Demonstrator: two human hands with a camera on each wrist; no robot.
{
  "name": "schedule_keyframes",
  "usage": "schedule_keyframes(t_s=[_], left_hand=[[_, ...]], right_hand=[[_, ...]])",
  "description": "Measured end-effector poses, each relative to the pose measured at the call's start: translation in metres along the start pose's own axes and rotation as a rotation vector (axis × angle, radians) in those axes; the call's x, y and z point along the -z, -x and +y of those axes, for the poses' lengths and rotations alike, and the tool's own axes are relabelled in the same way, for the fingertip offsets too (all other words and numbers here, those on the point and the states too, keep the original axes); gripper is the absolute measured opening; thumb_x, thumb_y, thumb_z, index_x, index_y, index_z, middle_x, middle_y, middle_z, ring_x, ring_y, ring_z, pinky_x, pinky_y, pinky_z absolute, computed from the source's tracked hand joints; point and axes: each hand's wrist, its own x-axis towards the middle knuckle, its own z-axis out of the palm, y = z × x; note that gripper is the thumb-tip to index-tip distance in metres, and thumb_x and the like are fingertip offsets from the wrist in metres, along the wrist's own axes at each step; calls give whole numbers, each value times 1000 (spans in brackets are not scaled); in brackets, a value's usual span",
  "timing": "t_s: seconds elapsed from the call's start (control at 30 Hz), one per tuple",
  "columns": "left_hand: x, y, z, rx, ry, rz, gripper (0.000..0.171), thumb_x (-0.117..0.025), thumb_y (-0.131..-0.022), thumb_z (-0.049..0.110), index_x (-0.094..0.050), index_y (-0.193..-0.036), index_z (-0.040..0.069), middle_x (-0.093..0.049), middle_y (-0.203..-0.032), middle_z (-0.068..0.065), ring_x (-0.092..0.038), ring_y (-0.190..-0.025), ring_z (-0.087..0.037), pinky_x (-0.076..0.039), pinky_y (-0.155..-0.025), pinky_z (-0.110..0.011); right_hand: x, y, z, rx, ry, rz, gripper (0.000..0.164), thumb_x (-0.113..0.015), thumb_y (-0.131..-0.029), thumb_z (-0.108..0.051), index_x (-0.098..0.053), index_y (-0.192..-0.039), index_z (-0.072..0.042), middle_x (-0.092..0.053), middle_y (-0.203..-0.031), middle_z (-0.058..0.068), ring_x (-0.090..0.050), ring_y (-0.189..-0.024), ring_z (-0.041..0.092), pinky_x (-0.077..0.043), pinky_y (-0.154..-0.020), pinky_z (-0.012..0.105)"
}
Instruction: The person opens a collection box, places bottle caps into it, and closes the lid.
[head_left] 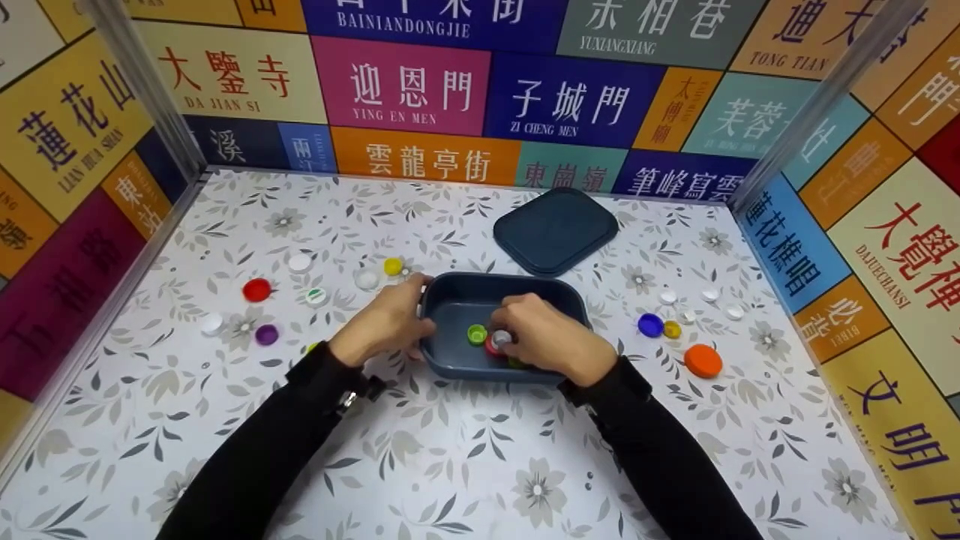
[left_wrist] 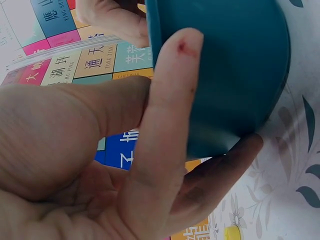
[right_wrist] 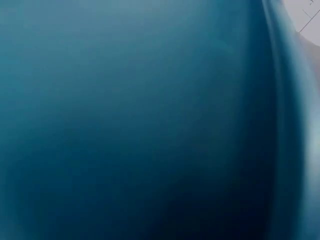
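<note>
- Box [head_left: 456, 311] sits mid-counter [head_left: 405, 465], lid [head_left: 555, 229] off and lying behind it, toward the counter's back edge.
- Pale cap [head_left: 502, 337] is inside the box, right of its middle, at your fingertips; green cap [head_left: 476, 334] on the box floor just left of it, a red cap [head_left: 490, 349] showing beside and partly under.
- Caps look like thin plastic: expect light, stiff, hard to break, a bit slick. Pinch across opposite sides of the skirt; the flat top gives you little to grip.
- Box should be light and stiff too, and may skate on the counter if you push. Take the rim, thumb over, fingers on the outer wall.
- Your left hand [head_left: 390, 319] has the box's left end: thumb at the rim, fingers a little spread along the outside.
- Your right hand [head_left: 551, 337] is down in the box, fingers curled and close together, pinching the pale cap. Can't tell if they also touch the red one; right wrist view is just blurred blue.
</note>
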Motion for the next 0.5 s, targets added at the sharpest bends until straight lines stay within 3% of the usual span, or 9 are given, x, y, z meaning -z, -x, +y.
schedule_keyframes(t_s=[0.23, 0.37, 0.5], left_hand=[[2, -3, -1, -21, -95, 21, 73, -76, -104, 2, -47, -171, 7, -65, -162, -25, -75, -123, -33, -72, -76, -30], [1, -4, 0, -5, -95, 9, 74, -75, -105, 2, -45, -172, 8, -64, -163, -26, -75, -126, -36, -74, -82, -35], [0, -3, -1, 0, -97, 15, 76, -75, -105, 3, -44, -174, 8, -63, -166, -25, -73, -133, -36, -73, -101, -42]], right_hand=[[5, 3, 4, 5, -52, 39, 25, -93, -98, -8, -88, -122, -3, -80, -113, 17, -78, -101, 28, -72, -85, 43], [12, 7, 9, 7, -107, 59, 28, -90, -100, -6, -86, -128, -3, -81, -120, 19, -81, -107, 33, -74, -91, 45], [19, 12, 14, -17, -116, 71, 35, -89, -101, -9, -83, -135, -4, -80, -127, 20, -80, -114, 36, -73, -99, 49]])
